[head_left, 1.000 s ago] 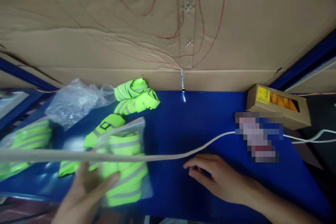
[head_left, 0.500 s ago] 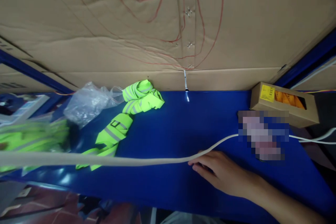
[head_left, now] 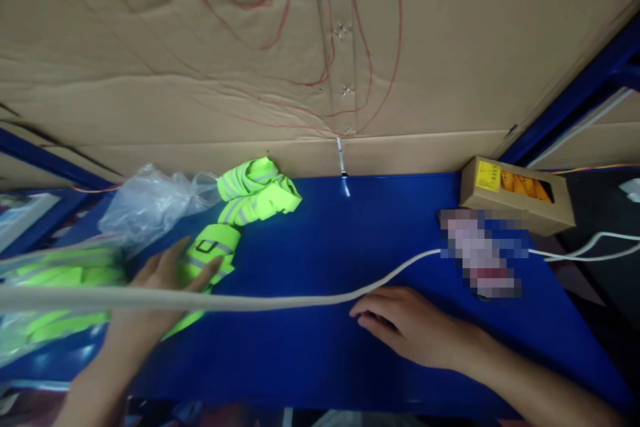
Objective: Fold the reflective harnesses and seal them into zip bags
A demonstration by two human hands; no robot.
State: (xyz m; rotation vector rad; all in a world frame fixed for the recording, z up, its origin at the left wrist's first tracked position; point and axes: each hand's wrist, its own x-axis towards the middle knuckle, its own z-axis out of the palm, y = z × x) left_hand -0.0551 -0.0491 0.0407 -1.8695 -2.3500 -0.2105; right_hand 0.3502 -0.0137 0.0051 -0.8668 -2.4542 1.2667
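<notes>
My left hand reaches over the blue table, its thumb and fingers spread around the near side of a folded fluorescent yellow reflective strap with a black buckle. Whether it grips the strap cannot be made out. Just behind lies another rolled yellow reflective strap. To the left of that hand is a clear bag of yellow reflective material, blurred. My right hand rests on the table, fingers loosely bent and slightly apart, holding nothing visible. A white cable crosses the view in front of both hands.
A crumpled clear plastic bag lies at the back left of the blue table. At the right are a pixelated object and a cardboard box with orange contents. A cardboard wall with red drawn lines closes the back.
My left hand has come in from the far left, away from the bagged yellow material, to the buckled strap. My right hand stays put on the table. The view has shifted slightly right.
</notes>
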